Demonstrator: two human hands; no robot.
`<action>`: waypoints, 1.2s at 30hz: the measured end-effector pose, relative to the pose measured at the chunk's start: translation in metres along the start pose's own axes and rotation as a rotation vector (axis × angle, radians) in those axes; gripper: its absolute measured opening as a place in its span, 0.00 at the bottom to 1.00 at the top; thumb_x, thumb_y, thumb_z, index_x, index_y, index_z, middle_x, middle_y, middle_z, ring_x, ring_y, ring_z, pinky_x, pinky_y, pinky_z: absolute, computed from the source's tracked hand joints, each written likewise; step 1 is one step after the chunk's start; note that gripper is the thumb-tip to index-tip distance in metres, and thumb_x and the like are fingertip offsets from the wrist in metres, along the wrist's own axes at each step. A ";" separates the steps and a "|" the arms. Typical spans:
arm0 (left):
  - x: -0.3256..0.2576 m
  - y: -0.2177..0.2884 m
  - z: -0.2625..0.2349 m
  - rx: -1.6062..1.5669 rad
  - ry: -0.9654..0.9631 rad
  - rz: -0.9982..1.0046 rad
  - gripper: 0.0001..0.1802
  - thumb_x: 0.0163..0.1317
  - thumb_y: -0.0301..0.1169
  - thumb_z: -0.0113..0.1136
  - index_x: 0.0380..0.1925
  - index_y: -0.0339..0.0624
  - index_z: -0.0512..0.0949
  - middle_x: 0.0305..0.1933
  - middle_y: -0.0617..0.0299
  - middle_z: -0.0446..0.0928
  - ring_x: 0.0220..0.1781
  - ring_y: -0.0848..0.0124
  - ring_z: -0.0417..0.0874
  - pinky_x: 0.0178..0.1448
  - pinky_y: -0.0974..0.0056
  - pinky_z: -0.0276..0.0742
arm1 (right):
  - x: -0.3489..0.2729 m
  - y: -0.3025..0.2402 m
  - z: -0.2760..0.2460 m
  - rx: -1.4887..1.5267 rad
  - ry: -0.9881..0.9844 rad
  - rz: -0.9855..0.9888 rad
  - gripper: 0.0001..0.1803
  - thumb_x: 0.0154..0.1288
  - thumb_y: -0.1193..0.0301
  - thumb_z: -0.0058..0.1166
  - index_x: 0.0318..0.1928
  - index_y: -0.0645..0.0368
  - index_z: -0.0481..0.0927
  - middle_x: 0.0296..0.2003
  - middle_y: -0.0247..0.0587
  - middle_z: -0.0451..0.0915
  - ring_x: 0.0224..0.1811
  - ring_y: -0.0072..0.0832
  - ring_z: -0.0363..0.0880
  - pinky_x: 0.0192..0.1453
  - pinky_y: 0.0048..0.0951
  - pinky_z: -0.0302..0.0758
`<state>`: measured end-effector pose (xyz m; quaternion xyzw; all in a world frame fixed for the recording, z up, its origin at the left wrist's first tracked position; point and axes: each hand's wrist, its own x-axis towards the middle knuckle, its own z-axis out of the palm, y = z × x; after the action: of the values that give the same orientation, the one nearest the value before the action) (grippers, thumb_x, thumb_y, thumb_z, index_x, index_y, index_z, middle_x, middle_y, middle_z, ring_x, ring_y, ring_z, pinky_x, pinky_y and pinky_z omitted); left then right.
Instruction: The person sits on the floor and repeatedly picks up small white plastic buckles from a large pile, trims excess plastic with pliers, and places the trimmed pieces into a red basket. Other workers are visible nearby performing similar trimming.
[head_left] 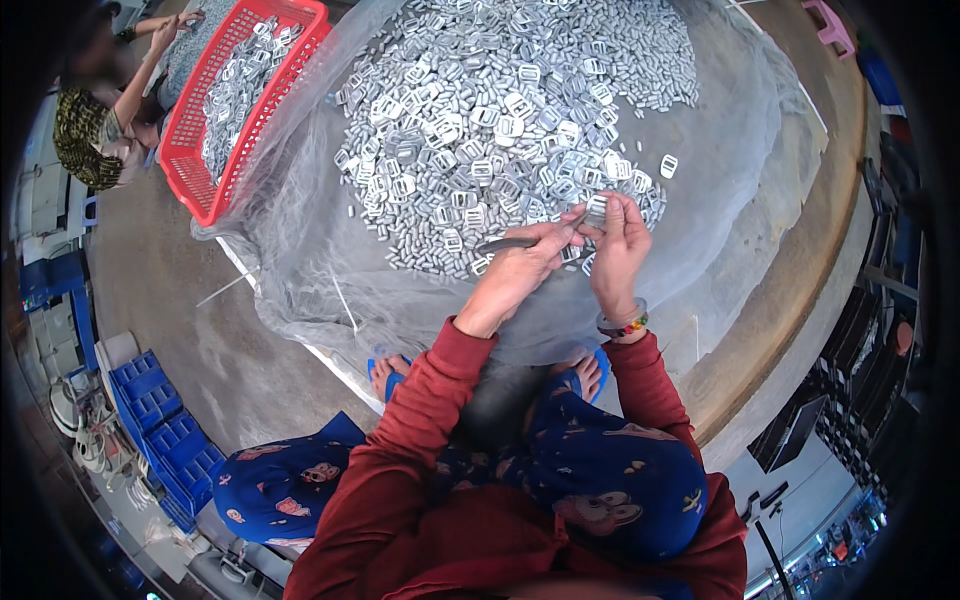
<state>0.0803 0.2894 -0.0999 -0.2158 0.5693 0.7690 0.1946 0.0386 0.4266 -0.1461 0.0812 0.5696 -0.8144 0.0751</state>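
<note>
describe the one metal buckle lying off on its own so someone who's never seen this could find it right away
Start at the big heap of silvery metal buckles spread on the grey plastic sheet on the floor. Go to the heap's right edge, above the person's right hand. The lone buckle lies flat on bare sheet, a small rectangular frame apart from the packed pile.
</note>
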 end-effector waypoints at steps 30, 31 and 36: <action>-0.010 -0.034 0.035 1.101 0.410 0.445 0.05 0.63 0.27 0.52 0.34 0.37 0.72 0.25 0.44 0.77 0.25 0.47 0.81 0.29 0.49 0.75 | -0.006 0.002 0.004 -0.493 -0.022 -0.117 0.11 0.74 0.76 0.43 0.44 0.70 0.79 0.35 0.43 0.83 0.37 0.25 0.84 0.42 0.26 0.82; -0.009 -0.033 0.034 1.118 0.372 0.439 0.06 0.63 0.28 0.52 0.34 0.36 0.72 0.25 0.44 0.77 0.24 0.47 0.81 0.29 0.49 0.75 | -0.005 0.003 0.003 -0.494 -0.023 -0.087 0.11 0.74 0.76 0.43 0.44 0.70 0.79 0.35 0.43 0.83 0.37 0.25 0.84 0.41 0.26 0.82; 0.002 -0.037 0.016 1.053 0.285 0.443 0.09 0.66 0.32 0.52 0.35 0.36 0.72 0.25 0.44 0.77 0.24 0.49 0.81 0.29 0.50 0.74 | 0.007 0.005 -0.008 -0.501 -0.089 0.094 0.13 0.75 0.71 0.44 0.45 0.69 0.79 0.35 0.42 0.83 0.36 0.25 0.83 0.41 0.23 0.81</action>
<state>0.0967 0.3145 -0.1261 -0.0673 0.9267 0.3683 0.0320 0.0329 0.4325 -0.1548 0.0508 0.7454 -0.6462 0.1557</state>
